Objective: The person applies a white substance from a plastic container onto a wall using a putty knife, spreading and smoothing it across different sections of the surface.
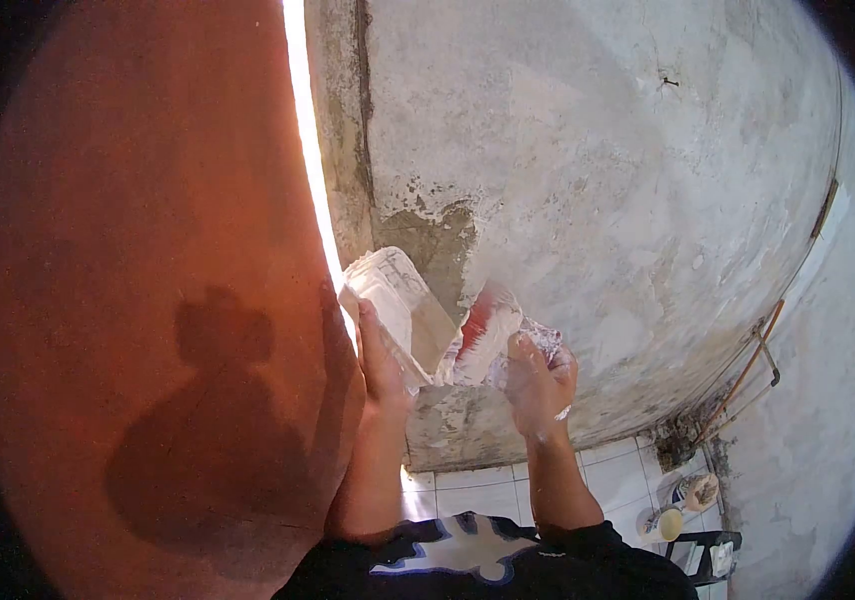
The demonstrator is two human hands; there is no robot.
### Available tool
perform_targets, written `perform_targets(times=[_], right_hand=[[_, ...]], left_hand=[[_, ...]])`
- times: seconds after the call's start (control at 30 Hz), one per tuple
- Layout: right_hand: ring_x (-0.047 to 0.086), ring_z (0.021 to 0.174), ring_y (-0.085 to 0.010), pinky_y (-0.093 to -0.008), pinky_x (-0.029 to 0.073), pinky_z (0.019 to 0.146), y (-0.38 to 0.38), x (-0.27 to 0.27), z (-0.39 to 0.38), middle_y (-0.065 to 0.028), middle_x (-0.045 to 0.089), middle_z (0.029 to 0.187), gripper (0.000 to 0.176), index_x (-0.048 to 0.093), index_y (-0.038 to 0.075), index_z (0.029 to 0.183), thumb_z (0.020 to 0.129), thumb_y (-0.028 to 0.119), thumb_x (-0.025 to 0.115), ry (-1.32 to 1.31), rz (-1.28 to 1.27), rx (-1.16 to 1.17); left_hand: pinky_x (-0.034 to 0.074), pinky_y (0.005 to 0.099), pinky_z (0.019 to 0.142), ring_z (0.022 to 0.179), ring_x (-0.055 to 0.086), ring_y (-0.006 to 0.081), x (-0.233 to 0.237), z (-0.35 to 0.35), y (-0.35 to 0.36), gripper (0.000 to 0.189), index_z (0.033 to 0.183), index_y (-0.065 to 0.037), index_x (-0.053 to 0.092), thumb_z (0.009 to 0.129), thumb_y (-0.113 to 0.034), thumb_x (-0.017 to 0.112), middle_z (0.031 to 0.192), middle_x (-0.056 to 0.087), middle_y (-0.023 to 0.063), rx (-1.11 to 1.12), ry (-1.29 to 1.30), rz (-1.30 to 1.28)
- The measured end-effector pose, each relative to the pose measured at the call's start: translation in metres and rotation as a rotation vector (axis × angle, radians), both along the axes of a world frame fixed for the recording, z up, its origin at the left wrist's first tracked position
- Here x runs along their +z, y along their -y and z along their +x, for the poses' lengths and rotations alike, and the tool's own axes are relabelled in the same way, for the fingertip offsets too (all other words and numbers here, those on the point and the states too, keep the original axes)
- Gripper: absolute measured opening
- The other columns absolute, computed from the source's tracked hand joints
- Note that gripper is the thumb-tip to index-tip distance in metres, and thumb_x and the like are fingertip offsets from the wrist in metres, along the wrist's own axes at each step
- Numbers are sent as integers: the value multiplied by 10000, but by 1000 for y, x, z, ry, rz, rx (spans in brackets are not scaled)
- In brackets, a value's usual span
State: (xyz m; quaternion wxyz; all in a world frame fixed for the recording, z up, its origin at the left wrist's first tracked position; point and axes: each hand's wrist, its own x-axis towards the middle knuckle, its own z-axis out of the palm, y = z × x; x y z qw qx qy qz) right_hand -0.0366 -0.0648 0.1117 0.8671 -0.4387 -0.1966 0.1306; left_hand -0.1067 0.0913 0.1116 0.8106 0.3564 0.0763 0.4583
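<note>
My left hand [380,365] is closed on the side of a pale rectangular tub [431,318] smeared with white paste, tilted in front of the wall. In my right hand [540,382] is a red spreader [478,328], thickly coated with white paste and held right at the tub's edge. White paste also clings to the right fingers. Just behind the tub, a bare grey-brown patch [436,245] shows on the wall, next to the whitish surface.
An orange-red panel [148,180] stands at the left, bearing a shadow, with a bright gap along its edge. A rough whitish wall [598,180] curves ahead. Low at the right are a pipe [748,362], a cream container [663,524] and a dark stool-like frame [710,562] on white tiles [478,499].
</note>
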Motion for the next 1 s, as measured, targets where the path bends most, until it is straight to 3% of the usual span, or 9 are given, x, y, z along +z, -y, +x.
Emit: perform_targets(times=[0.2,0.43,0.5,0.63,0.73,0.8,0.83,0.9,1.0], right_hand=[[596,729,-118,-259,495,637,0,1,-4,-61,641,875,182,619,-39,971,873,114,632,-38,-16,-2],[618,778,-154,-295,513,669,-6,8,-12,-89,640,929,196,598,-35,1019,880,101,608,-109,52,68],[655,823,-217,-346,562,691,-7,10,-12,-152,638,959,184,563,-79,1021,895,55,563,-227,136,138],[657,820,-225,-349,560,692,-11,13,-6,-144,639,981,179,558,-61,1044,898,42,550,-341,176,145],[652,788,-206,-340,553,683,-18,27,13,-112,642,961,164,565,-22,1044,905,65,561,-303,346,27],[633,797,-184,-313,529,649,-20,45,26,-77,635,932,159,576,5,1030,908,107,589,-127,377,-118],[633,797,-184,-313,529,649,-23,47,37,-77,635,932,159,576,5,1030,908,107,589,-118,390,-123],[597,758,-150,-281,476,593,-31,50,65,-52,617,880,170,575,4,1024,905,120,610,198,489,27],[535,660,-112,-258,407,543,-56,102,54,-35,599,825,147,568,-1,1012,902,89,607,212,461,-133]], left_hand=[[306,383,1067,1286,374,273,10,-3,4,702,1434,-80,268,933,-555,396,1423,362,114,51,-138,-52],[297,387,1067,1281,379,276,-6,3,-4,716,1422,-52,279,925,-544,428,1409,368,149,86,-123,-3],[299,391,1063,1272,387,277,-9,4,-6,720,1410,-30,287,920,-531,454,1389,383,174,122,-117,-3],[341,403,1039,1237,432,287,-17,1,-10,694,1396,-27,304,927,-517,448,1358,419,169,40,-38,9],[364,412,1025,1219,455,298,-11,-4,-7,684,1389,-34,315,929,-526,434,1349,430,169,-1,-1,-39],[366,417,1028,1227,452,302,-1,-12,0,700,1398,-49,310,929,-559,404,1370,418,157,-24,36,-29],[366,417,1028,1227,452,302,5,-13,2,700,1398,-49,310,929,-559,404,1370,418,157,-32,43,-18],[364,425,1029,1237,443,295,14,-16,5,728,1410,-51,295,923,-583,396,1388,405,140,11,62,-61],[363,431,1032,1245,436,287,30,-24,9,721,1418,-55,283,930,-576,381,1395,400,130,23,50,-43]])
